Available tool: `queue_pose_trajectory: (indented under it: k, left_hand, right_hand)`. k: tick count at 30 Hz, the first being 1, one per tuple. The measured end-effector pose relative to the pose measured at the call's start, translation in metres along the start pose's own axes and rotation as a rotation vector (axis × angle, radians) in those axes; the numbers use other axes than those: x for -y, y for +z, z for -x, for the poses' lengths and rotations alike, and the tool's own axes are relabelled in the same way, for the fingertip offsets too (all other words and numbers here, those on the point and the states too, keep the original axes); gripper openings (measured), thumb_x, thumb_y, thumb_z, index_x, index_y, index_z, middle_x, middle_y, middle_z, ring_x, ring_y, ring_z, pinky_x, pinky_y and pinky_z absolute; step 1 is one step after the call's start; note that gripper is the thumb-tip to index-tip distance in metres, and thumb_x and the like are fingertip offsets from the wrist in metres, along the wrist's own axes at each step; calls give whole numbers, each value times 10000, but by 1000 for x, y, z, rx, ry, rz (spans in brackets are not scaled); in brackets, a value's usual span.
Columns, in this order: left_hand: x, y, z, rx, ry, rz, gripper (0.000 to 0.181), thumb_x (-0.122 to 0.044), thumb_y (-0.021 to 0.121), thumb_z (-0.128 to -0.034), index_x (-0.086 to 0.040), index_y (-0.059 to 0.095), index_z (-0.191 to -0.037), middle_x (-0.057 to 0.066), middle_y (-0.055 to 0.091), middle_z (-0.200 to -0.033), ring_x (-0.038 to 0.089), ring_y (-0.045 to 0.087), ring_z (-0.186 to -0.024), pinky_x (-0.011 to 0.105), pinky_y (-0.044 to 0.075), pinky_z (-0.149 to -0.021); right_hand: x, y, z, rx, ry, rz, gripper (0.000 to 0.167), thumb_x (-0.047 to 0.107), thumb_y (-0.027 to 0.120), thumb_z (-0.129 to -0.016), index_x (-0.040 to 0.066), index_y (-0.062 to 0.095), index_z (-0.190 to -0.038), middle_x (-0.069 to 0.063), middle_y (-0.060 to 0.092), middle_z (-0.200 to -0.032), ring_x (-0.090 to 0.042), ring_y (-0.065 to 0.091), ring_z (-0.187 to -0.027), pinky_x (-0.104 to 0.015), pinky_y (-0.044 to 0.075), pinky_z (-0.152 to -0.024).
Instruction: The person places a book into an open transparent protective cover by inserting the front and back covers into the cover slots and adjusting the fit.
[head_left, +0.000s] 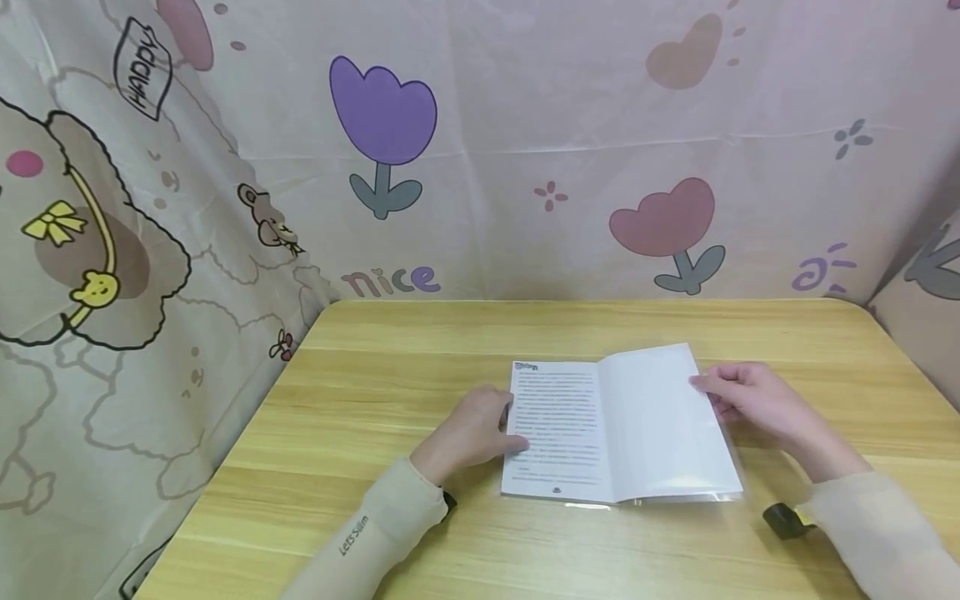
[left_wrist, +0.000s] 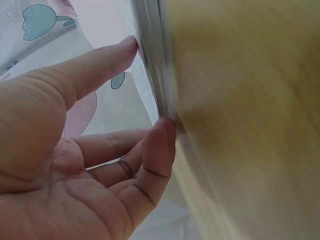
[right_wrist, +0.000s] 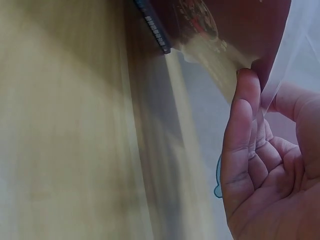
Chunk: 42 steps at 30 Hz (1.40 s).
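An open book lies on the table, with a printed left page and a blank white right side. Clear plastic shows along its lower and right edges. My left hand holds the book's left edge, thumb over the page; in the left wrist view, fingertips touch the edge of the page block from below. With thumb and fingers, my right hand pinches the right outer edge. The right wrist view shows the dark reddish outside of the cover raised off the table, its plastic edge between thumb and fingers.
The light wooden table extends around the book. A printed curtain hangs behind and along the sides. Black wrist-camera pieces show by both cuffs, one under the right sleeve.
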<state>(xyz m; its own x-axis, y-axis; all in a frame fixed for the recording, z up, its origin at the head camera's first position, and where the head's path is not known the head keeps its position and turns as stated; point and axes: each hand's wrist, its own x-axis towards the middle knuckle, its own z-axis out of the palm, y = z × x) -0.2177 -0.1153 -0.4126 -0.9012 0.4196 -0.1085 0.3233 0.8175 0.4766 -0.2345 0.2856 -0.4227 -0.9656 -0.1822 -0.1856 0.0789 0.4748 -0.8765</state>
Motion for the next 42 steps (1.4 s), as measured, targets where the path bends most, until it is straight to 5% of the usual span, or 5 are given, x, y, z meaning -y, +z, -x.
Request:
queue_pose_trajectory:
  k: [6, 22, 33, 38, 42]
  left_hand:
    - [0, 0, 0, 3, -1, 50, 304, -241, 892, -885, -55, 653, -913, -23, 503, -703, 114, 455, -623, 215, 330, -556]
    - [3, -2, 1, 30, -37, 94, 335, -268, 884, -895, -69, 686, -1077, -26, 550, -704, 104, 490, -609, 220, 360, -546]
    - [9, -4, 2, 57, -35, 172, 312, -281, 823, -959, -72, 705, -1158, -22, 543, -688, 114, 496, -587, 237, 373, -527]
    - [9, -6, 2, 75, -50, 188, 314, -302, 787, -988, -72, 703, -1186, -30, 537, -667, 112, 495, -567, 236, 366, -515]
    - [8, -7, 2, 82, -57, 209, 323, -309, 735, -1031, -66, 708, -1240, -25, 558, -658, 114, 508, -550, 234, 373, -500]
  right_hand:
    - [5, -1, 2, -23, 6, 14, 268, 252, 602, -1102, 52, 724, -972, 114, 626, -732, -57, 600, -682, -241, 575, -658]
    - [31, 8, 3, 59, -83, -96, 620, 405, 380, -1179, -157, 514, -1406, 81, 760, -992, -50, 737, -882, -250, 639, -805]
    - [37, 31, 0, 109, -122, -170, 710, 470, 208, -1182, -148, 479, -1402, -11, 749, -1061, -76, 733, -929, -250, 634, -848]
    - [39, 42, -2, 139, -183, -176, 641, 350, 270, -1198, -203, 394, -1498, 9, 747, -1137, -24, 729, -968, -222, 620, -873]
    - [42, 50, -2, 192, -271, -187, 451, 224, 367, -1187, -176, 483, -1363, 69, 724, -1074, -36, 711, -928, -253, 631, -840]
